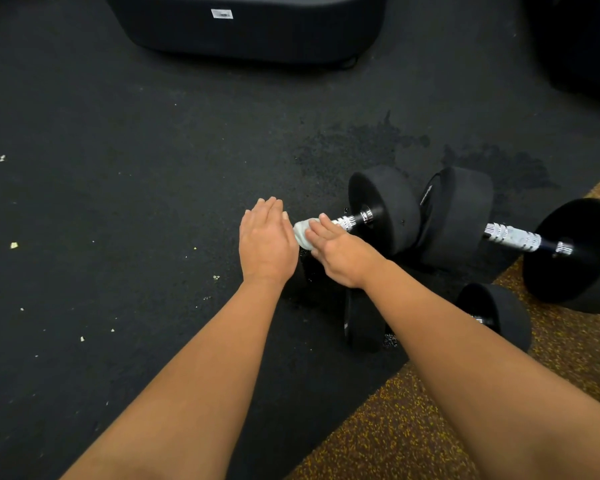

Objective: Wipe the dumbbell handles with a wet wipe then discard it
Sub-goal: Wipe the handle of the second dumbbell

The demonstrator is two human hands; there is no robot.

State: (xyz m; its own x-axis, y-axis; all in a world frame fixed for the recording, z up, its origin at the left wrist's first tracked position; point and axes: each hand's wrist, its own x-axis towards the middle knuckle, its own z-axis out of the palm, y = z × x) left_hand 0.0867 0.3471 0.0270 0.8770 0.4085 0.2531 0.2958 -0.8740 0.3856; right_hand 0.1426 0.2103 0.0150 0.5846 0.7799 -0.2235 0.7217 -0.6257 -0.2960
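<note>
A crumpled white wet wipe [301,233] sits on the near end of the ridged chrome handle [346,221] of the first black dumbbell [383,209]. My right hand [340,252] lies over the wipe with straight fingers and presses it on the handle; the thumb is hidden. My left hand [267,240] is flat, fingers together, just left of the wipe and holds nothing. This dumbbell's near head is mostly hidden under my hands. A second dumbbell [575,251] lies to the right, its chrome handle [513,237] bare.
A third, smaller dumbbell [499,313] lies under my right forearm, its handle hidden. Dark wet patches [361,143] mark the black rubber floor. A brown speckled mat [413,410] covers the lower right. A large black padded object [250,32] stands at the top. Small pale scraps [14,245] dot the left floor.
</note>
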